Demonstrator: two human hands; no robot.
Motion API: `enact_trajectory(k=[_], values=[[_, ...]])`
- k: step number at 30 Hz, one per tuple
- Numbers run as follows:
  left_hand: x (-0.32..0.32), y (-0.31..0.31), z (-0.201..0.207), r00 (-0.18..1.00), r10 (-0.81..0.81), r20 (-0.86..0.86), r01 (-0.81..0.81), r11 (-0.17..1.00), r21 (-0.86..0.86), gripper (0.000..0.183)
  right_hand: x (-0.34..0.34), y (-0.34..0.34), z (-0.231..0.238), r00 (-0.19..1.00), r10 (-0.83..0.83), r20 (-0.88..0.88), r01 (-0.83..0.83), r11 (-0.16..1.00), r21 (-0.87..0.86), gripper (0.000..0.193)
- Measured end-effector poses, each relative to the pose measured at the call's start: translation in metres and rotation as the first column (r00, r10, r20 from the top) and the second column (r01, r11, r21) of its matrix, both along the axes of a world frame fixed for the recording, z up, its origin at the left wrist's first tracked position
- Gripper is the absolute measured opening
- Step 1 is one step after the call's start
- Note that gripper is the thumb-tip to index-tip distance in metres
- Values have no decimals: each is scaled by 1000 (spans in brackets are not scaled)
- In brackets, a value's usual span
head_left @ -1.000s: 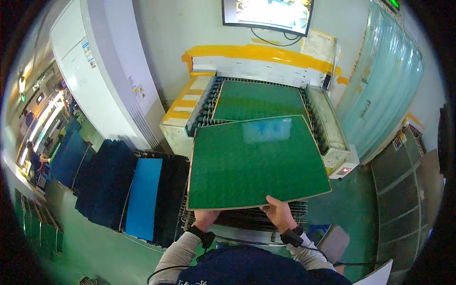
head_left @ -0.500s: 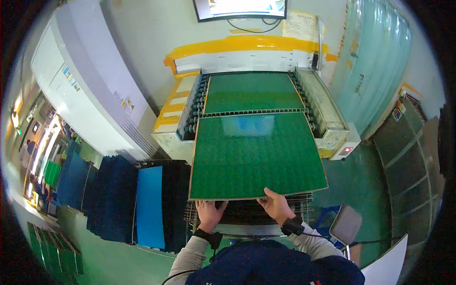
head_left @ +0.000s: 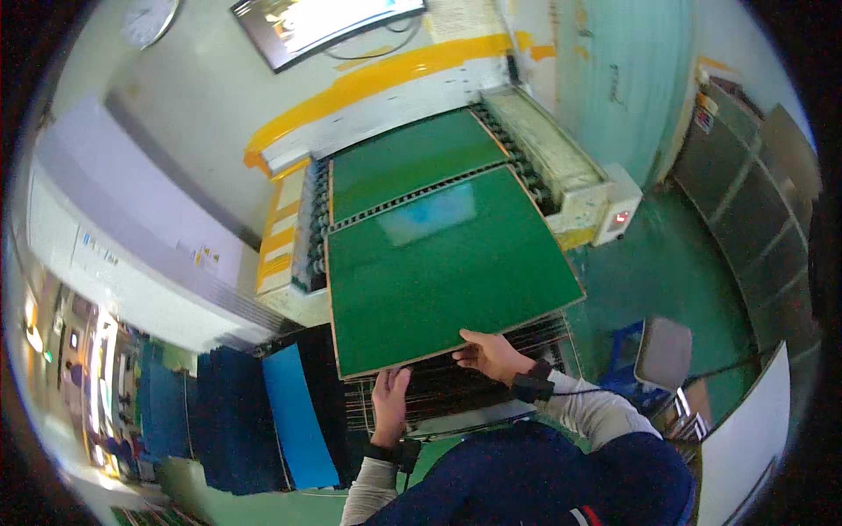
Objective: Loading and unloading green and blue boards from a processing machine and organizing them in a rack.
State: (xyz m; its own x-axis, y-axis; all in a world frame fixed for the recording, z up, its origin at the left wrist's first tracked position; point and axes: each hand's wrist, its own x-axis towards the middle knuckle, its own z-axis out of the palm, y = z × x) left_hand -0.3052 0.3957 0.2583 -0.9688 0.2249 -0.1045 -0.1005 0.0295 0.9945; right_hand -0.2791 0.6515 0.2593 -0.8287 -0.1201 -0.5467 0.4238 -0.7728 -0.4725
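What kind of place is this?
Probably a factory workshop: there's a roller conveyor with large, flat green panels, and what look like dark sheets packed together to its left.

No word or number can be read with certainty here. At 12 o'clock, a pale paper sheet (head_left: 456,21) on the wall (head_left: 197,74) carries writing, too blurred to read. Between 10 and 11 o'clock, the dial of a round clock (head_left: 151,19) is also unclear. At 9 o'clock, the white cabinet (head_left: 149,206) bears small yellow signs (head_left: 207,254) and, farther out, blue-and-white labels (head_left: 89,240). Close to 3 o'clock, a small red-lit panel (head_left: 622,217) is on the white box (head_left: 623,193). At 2 o'clock, a coloured label (head_left: 704,119) is on a grey panel (head_left: 735,149).
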Motion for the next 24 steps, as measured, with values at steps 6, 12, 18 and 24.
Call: enact_trajectory(k=[6,12,18,24], values=[[-16,15,-7,842,-172,512,-222,754,619,28,-5,18,-1,925,356,-131,-336,930,151,33],[-33,30,-15,866,-169,471,-198,749,632,25,35,93,37,848,440,-296,-337,877,342,26],[-44,31,-17,859,-168,484,-230,718,657,24,39,248,-5,884,-402,-239,396,915,-73,12],[-54,47,3,856,-69,512,-299,742,600,20,33,401,-126,623,-782,13,781,622,59,24]])
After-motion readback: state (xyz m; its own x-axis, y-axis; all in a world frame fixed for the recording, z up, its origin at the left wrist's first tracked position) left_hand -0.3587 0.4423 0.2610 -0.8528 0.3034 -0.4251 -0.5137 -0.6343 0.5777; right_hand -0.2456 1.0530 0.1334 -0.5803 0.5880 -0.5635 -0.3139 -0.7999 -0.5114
